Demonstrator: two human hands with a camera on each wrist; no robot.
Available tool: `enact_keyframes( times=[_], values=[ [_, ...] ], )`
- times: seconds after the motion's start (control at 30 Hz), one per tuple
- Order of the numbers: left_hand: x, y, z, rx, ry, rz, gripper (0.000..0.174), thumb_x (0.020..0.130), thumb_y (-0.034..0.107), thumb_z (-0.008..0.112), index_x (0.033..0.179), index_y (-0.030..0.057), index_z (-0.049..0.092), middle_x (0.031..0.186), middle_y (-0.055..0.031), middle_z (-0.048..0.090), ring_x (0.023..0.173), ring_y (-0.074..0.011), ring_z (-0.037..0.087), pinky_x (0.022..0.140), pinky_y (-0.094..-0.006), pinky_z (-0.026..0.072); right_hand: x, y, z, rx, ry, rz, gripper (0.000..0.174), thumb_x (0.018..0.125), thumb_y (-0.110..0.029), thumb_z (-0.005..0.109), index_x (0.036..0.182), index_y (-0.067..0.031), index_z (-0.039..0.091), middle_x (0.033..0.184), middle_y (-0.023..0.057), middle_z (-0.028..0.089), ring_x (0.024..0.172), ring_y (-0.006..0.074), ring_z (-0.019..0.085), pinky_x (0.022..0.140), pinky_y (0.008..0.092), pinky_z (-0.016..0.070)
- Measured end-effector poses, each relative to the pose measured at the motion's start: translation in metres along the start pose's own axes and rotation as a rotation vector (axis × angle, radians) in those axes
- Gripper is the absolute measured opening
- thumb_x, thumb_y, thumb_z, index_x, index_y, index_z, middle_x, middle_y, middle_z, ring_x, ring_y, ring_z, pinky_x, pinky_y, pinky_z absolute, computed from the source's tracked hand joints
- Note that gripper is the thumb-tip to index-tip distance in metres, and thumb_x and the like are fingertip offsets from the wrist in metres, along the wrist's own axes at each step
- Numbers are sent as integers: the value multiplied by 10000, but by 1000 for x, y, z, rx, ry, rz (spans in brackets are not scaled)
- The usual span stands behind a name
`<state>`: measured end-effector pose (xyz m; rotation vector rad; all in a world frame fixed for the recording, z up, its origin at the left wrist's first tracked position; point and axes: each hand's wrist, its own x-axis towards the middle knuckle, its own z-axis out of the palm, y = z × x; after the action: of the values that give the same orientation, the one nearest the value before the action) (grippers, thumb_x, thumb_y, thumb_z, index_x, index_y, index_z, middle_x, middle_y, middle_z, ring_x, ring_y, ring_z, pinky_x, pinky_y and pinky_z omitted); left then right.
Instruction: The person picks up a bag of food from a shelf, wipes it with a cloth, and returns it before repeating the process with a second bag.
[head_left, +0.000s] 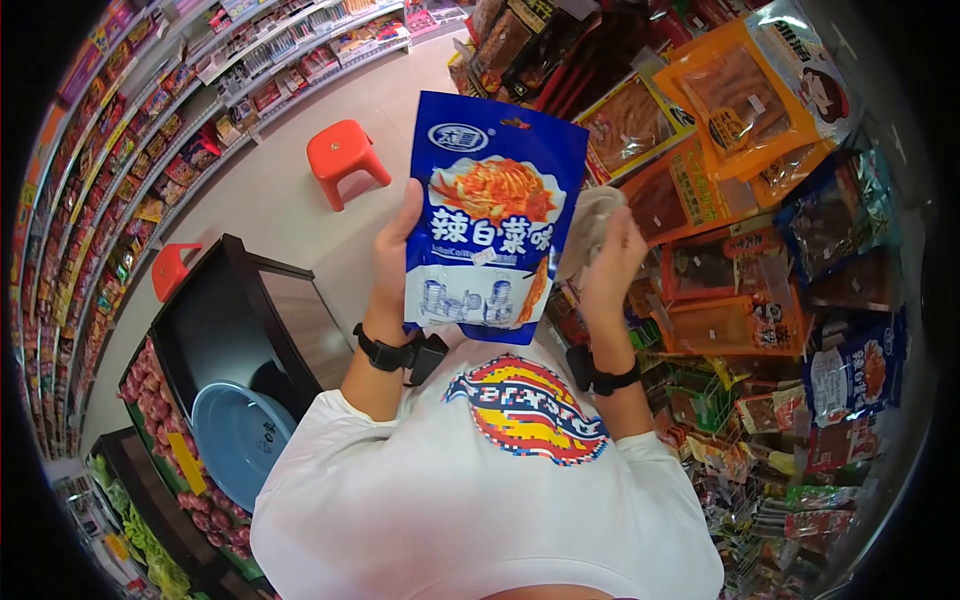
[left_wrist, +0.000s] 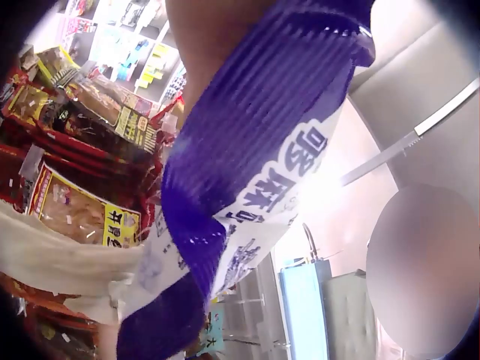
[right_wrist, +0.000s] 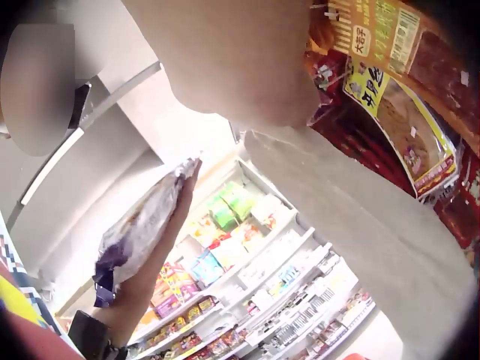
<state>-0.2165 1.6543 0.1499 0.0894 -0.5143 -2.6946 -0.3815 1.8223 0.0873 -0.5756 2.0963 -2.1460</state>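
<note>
My left hand [head_left: 393, 245] grips a blue snack pouch [head_left: 490, 215] by its left edge, thumb over the front. The pouch stands nearly upright before my chest, its front with a picture of red shredded food facing me. In the left wrist view the ribbed, shiny back of the pouch [left_wrist: 225, 135] is bent. My right hand [head_left: 612, 270] is just right of the pouch and holds a pale, limp cloth [head_left: 592, 225]. The cloth [right_wrist: 367, 232] hangs out long from that hand in the right wrist view. The left fingers behind the pouch are hidden.
A rack of hanging snack packets [head_left: 720, 260] runs close along the right. Red stools [head_left: 345, 160] stand on the floor ahead. At left are a dark stand [head_left: 215, 310], a blue basin [head_left: 235, 440], red onions [head_left: 150, 400] and long stocked shelves [head_left: 180, 130].
</note>
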Motion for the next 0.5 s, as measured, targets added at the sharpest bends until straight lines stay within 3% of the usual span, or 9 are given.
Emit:
enact_keyframes(
  times=[0.07, 0.13, 0.2, 0.27, 0.33, 0.37, 0.5],
  values=[
    [0, 7, -4, -4, -52, 8, 599, 1028, 436, 411, 1390, -42, 416, 1314, -210, 573, 1128, -302, 633, 978, -415, 513, -8, -9, -6, 27, 72, -81, 385, 1056, -299, 436, 1104, 34, 624, 923, 32, 619, 832, 84, 521, 756, 266, 445],
    [-1, 6, -3, 61, 63, 0, 575, 1029, 424, 422, 1372, -37, 439, 1294, -202, 590, 1082, -291, 657, 932, -398, 546, -9, -5, -7, 54, 149, -157, 377, 1057, -295, 427, 1058, 36, 606, 958, 37, 593, 874, 82, 517, 762, 272, 439],
    [0, 0, -1, 21, 51, -43, 575, 1032, 425, 411, 1378, -34, 437, 1291, -199, 593, 1073, -292, 661, 933, -404, 546, -11, 18, -10, 275, 33, -321, 359, 1048, -246, 424, 1175, 49, 586, 1216, 130, 592, 1149, 207, 553, 987, 337, 427],
    [1, -9, -5, -34, -45, -117, 606, 1030, 440, 401, 1420, -24, 390, 1332, -196, 564, 1160, -298, 612, 1010, -417, 487, -5, -71, 18, -217, -351, -624, 347, 1022, -172, 443, 1222, 69, 591, 1389, 212, 513, 1312, 349, 475, 1065, 428, 360],
    [4, -15, 3, -6, -61, -92, 623, 1032, 464, 373, 1429, -16, 382, 1369, -188, 536, 1188, -291, 594, 1024, -409, 476, -3, -64, 34, -518, -486, -749, 359, 981, -151, 488, 1238, 82, 582, 1437, 245, 455, 1402, 411, 344, 1113, 473, 289],
    [7, -15, -1, -22, -65, -89, 629, 1032, 469, 371, 1429, -20, 381, 1375, -188, 530, 1192, -292, 591, 1025, -407, 475, -10, -55, 40, -356, -465, -645, 360, 963, -133, 508, 1243, 80, 585, 1477, 235, 419, 1425, 423, 301, 1128, 489, 276],
    [15, -9, -6, -1, 4, 50, 624, 1036, 460, 367, 1417, -34, 384, 1360, -204, 536, 1181, -298, 598, 1016, -408, 484, -34, -50, 30, -351, -549, -649, 357, 922, -79, 548, 1231, 96, 583, 1469, 265, 413, 1428, 450, 282, 1152, 487, 248]
  ],
)
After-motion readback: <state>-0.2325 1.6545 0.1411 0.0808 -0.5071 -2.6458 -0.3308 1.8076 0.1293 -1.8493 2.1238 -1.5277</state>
